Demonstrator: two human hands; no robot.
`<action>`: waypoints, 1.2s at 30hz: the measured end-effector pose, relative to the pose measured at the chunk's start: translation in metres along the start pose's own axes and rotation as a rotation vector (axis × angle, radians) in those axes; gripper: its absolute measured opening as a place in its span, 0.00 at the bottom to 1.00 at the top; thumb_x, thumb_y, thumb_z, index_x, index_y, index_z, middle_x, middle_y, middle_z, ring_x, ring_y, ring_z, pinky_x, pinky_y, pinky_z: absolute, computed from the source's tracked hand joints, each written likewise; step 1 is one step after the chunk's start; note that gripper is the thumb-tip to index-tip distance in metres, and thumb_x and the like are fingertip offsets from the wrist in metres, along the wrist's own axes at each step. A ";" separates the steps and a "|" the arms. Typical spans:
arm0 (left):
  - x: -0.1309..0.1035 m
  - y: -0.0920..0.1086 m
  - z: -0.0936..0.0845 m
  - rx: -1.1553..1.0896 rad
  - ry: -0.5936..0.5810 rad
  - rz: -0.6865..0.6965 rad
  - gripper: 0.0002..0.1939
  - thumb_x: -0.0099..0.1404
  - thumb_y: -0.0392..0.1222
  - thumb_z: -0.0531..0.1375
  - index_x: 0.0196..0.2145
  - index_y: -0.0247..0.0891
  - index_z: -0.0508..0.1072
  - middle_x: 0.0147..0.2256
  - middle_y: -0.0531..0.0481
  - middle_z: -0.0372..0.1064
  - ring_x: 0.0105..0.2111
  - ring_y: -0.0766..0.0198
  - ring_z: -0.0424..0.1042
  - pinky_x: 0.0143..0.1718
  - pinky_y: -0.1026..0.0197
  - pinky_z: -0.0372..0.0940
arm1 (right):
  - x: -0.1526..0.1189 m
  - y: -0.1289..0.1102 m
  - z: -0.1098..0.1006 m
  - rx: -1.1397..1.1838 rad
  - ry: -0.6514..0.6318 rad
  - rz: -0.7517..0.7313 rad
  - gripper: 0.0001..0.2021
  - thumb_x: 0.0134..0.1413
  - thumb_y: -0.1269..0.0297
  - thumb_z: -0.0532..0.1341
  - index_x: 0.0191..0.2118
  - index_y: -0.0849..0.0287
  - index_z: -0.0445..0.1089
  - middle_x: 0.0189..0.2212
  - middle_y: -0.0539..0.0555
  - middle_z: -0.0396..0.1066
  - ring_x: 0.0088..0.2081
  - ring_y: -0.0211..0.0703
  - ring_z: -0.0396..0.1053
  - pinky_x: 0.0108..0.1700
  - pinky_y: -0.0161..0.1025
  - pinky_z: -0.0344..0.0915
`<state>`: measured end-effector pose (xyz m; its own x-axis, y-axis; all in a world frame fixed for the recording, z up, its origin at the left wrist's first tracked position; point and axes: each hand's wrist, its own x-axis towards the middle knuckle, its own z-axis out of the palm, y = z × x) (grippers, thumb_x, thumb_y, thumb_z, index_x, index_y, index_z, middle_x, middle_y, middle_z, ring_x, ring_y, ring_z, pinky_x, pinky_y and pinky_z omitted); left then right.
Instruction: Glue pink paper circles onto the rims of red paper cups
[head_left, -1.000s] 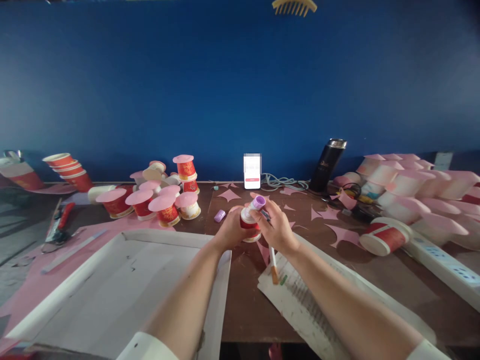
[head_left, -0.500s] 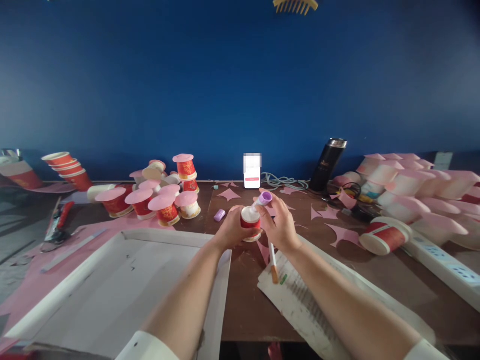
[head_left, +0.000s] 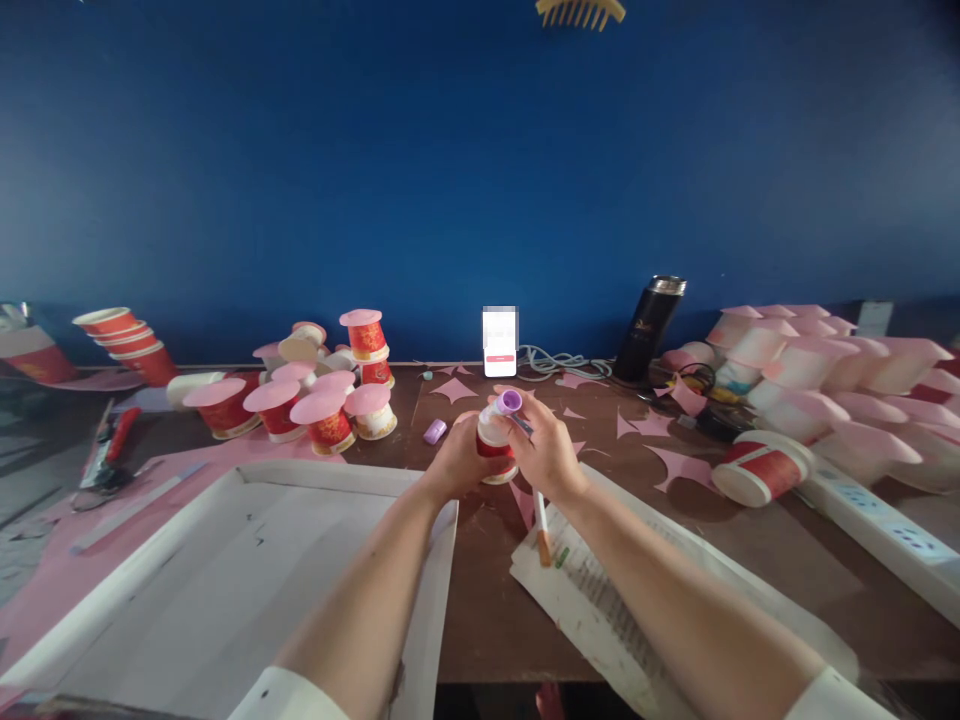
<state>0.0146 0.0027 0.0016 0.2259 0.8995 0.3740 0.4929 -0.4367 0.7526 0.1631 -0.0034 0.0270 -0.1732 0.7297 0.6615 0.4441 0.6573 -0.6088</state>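
My left hand [head_left: 459,458] is wrapped round a red paper cup [head_left: 496,474] that stands bottom-up in front of me. A purple and white glue stick [head_left: 509,402] is gripped in my right hand [head_left: 546,445]. It is tilted over the cup's white base, and its lower end seems to touch it, though my fingers partly hide the contact. A small purple cap [head_left: 435,431] lies on the table left of my hands. Below my right hand, a brush [head_left: 543,540] with a white handle rests partly on a printed paper sheet [head_left: 592,590].
Left stand red cups topped with pink paper discs [head_left: 322,405] and a stack of cups [head_left: 135,345]. A shallow white box lid [head_left: 187,570] lies in front. Behind are a lit phone [head_left: 500,345] and black thermos [head_left: 649,328]. Pink-topped cups [head_left: 825,380] and a power strip [head_left: 892,530] lie right.
My right hand and the glue stick have moved a little left over the cup base. The whole view has shifted slightly. My left hand keeps its hold on the cup.
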 end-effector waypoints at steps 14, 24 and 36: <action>-0.001 -0.006 0.004 -0.027 0.062 -0.030 0.25 0.48 0.44 0.68 0.43 0.34 0.69 0.42 0.45 0.69 0.43 0.56 0.68 0.45 0.55 0.62 | -0.005 -0.004 -0.011 0.038 0.061 -0.003 0.18 0.61 0.59 0.56 0.55 0.54 0.61 0.43 0.56 0.74 0.45 0.47 0.72 0.49 0.46 0.66; -0.001 -0.007 0.007 0.014 0.101 -0.030 0.23 0.48 0.40 0.67 0.43 0.35 0.70 0.42 0.45 0.69 0.43 0.56 0.68 0.46 0.55 0.62 | -0.003 0.004 -0.006 -0.212 0.112 -0.091 0.15 0.60 0.59 0.56 0.52 0.55 0.64 0.43 0.57 0.73 0.45 0.51 0.69 0.49 0.49 0.63; 0.000 -0.006 0.012 0.096 0.153 -0.021 0.23 0.49 0.44 0.67 0.43 0.37 0.69 0.41 0.45 0.69 0.44 0.54 0.68 0.46 0.53 0.62 | -0.005 0.005 -0.006 -0.149 0.156 -0.033 0.16 0.60 0.59 0.55 0.53 0.54 0.62 0.42 0.56 0.73 0.44 0.50 0.70 0.50 0.51 0.63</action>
<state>0.0216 0.0057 -0.0097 0.0879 0.8926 0.4422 0.5756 -0.4078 0.7087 0.1711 -0.0050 0.0232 -0.0563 0.6626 0.7468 0.5679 0.6365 -0.5219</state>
